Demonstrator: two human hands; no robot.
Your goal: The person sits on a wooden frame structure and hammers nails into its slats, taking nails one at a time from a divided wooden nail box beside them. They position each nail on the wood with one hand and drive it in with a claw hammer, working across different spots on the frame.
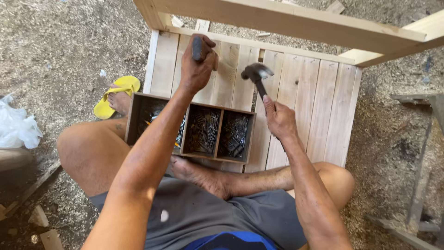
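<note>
A slatted wooden panel (296,92) of pale boards lies flat on the sawdust-strewn ground (69,41), with a frame of thicker timber rails (286,21) rising over its far edge. The person sits on the panel's near end, knees spread. A dark wooden tray (138,104) with three compartments rests on the panel between the knees, holding dark nails. The right hand (279,119) has its fingers closed around the handle of a hammer (257,74), whose steel head hangs above the slats near the panel's middle. The left hand (199,65) is fisted around a short dark tool (197,47), held upright over the slats. A yellow sandal (115,95) sits left of the tray.
</note>
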